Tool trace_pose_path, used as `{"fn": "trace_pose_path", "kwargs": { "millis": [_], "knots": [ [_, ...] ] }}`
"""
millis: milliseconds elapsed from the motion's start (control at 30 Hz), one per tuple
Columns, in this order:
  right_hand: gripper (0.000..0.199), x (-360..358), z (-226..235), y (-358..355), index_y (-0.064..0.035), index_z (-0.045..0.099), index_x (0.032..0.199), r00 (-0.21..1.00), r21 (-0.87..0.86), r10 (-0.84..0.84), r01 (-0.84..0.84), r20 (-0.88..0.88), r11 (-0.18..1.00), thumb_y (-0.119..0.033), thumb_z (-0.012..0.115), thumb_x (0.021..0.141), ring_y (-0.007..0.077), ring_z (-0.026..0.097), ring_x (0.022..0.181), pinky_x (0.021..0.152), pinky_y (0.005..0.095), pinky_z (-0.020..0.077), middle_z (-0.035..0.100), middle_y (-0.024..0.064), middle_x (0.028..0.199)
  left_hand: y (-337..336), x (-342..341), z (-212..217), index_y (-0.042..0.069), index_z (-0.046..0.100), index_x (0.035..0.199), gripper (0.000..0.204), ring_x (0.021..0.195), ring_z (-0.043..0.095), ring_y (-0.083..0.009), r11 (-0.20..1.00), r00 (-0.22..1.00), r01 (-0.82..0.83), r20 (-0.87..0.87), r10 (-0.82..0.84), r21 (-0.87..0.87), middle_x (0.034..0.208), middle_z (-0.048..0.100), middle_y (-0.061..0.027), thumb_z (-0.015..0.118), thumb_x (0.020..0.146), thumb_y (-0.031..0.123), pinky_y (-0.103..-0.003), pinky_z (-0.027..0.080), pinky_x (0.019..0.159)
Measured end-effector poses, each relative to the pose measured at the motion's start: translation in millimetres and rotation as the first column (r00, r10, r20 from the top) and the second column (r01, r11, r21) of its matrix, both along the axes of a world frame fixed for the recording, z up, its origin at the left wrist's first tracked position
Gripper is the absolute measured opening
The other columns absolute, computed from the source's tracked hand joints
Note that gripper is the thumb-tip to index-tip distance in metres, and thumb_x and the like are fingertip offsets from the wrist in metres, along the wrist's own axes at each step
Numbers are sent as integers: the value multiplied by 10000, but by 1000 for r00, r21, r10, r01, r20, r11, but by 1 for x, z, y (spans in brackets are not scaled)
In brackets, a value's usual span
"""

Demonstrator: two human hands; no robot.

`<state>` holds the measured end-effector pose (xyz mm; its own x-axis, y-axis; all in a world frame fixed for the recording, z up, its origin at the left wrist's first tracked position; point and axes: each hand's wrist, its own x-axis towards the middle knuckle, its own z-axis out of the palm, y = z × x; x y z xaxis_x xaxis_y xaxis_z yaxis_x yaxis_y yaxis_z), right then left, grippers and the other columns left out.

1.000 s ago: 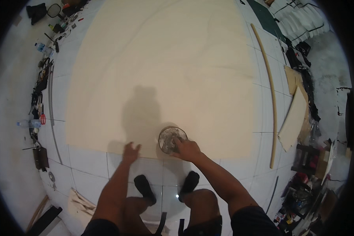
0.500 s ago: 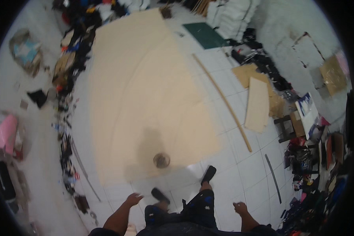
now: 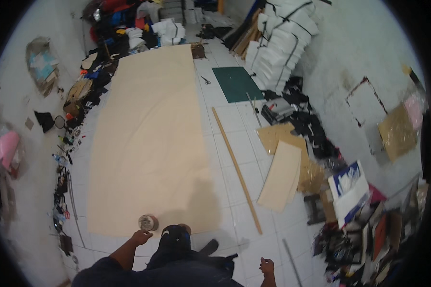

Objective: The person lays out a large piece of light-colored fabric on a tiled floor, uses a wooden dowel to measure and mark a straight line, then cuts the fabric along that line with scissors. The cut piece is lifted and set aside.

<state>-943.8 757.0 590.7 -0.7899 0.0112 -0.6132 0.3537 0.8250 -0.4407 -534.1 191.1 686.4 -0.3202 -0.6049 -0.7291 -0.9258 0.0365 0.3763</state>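
Note:
My left hand (image 3: pixel 141 237) hangs with loosely bent fingers, holding nothing I can see. In the picture it lies just below a round tin-like container (image 3: pixel 148 222), and I cannot tell that they touch. The container stands at the near left part of a large cream sheet (image 3: pixel 148 138), which stretches far across the tiled floor with faint creases. My right hand (image 3: pixel 267 265) is off to the right above the tiles, its fingers curled in and nothing visible in them. One foot (image 3: pixel 184 228) is at the sheet's near edge, partly hidden by my raised knee.
Right of the sheet lie a long wooden strip (image 3: pixel 237 170), cream cut pieces (image 3: pixel 280 177), brown card (image 3: pixel 275 136), a green mat (image 3: pixel 237 83) and scissors (image 3: pixel 206 80). White bundles (image 3: pixel 285 43) are stacked at the back. Clutter lines both walls; a metal strip (image 3: pixel 292 263) lies near right.
My view has swung to the right and up, and I have stepped forward to the sheet's near edge. My left hand now appears close to the round container. My right fingers remain curled.

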Motion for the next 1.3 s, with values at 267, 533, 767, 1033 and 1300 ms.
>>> {"fn": "trace_pose_path", "kwargs": {
  "millis": [267, 533, 767, 1033, 1300],
  "knots": [
    [378, -235, 46, -235, 11, 616, 990, 995, -470, 19, -64, -101, 880, -351, 670, 898, 147, 588, 599, 532, 282, 505, 622, 93, 772, -51, -78, -78, 43, 672, 1081, 427, 988, 646, -386, 987, 992, 44, 121, -25, -152, 1016, 685, -209, 531, 916, 410, -462, 512, 856],
    [396, -362, 3, -213, -32, 634, 957, 977, -269, -35, 92, 209, 959, -418, 656, 872, 182, 613, 572, 482, 362, 482, 640, 89, 717, -193, -356, -103, 44, 673, 1089, 599, 1024, 623, -398, 981, 944, 99, 297, -145, 165, 1102, 665, -203, 562, 856, 584, -464, 485, 896],
    [442, -466, -1, -265, -36, 617, 1000, 867, 17, -239, 257, 438, 966, -443, 690, 843, 224, 615, 652, 491, 380, 483, 635, 126, 795, -354, -728, 53, 37, 622, 1185, 533, 981, 653, -315, 979, 914, 33, -390, -111, -200, 1060, 669, -211, 600, 888, 480, -393, 499, 888],
    [355, -751, 8, -502, -25, 604, 881, 953, -136, 55, -14, 298, 991, -380, 618, 884, 227, 571, 581, 470, 392, 453, 591, 108, 685, -484, -805, -36, 34, 660, 1120, 483, 995, 644, -349, 862, 929, -288, -339, 146, -418, 1080, 672, -192, 611, 873, 447, -423, 500, 872],
    [346, -1165, 67, -708, -14, 590, 762, 837, 17, 388, -414, -385, 910, -316, 547, 925, 230, 528, 509, 450, 403, 424, 547, 90, 575, -413, -778, -83, 32, 682, 669, 540, 648, 672, -273, 869, 828, -466, 428, 362, 167, 695, 678, -148, 557, 883, 512, -406, 553, 665]
  ]
}}
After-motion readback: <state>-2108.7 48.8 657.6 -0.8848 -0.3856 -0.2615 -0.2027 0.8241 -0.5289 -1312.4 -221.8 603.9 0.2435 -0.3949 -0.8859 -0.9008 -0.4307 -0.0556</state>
